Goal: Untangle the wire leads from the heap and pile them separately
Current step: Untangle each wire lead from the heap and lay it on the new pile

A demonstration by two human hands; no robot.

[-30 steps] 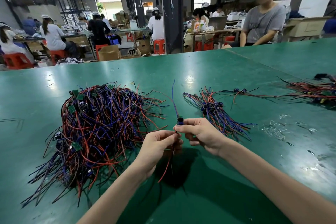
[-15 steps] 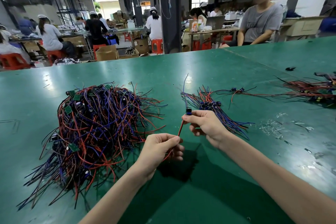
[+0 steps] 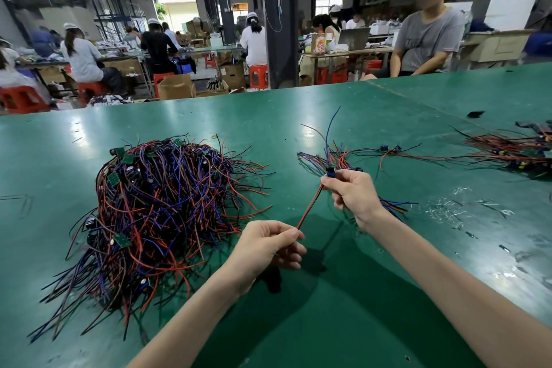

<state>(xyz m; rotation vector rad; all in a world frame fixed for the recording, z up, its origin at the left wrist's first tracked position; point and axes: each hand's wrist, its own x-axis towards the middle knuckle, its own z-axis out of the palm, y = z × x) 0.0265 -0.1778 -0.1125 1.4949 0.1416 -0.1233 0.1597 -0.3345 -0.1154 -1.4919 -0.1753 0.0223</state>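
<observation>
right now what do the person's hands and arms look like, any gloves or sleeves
No gloves: the left hand and the right hand are bare, and no ring, watch or bracelet shows. The left forearm and the right forearm are bare too, with no sleeve in view down to the frame's edge.

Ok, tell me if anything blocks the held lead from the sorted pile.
Nothing visible does. The right hand holds the lead by its connector, right by the pile; the left hand pinches its other end.

left hand (image 3: 268, 245) pinches wire lead (image 3: 310, 206) tail; right hand (image 3: 352, 194) grips its connector end | heap (image 3: 161, 203) at left; pile (image 3: 310, 158) beyond right hand
</observation>
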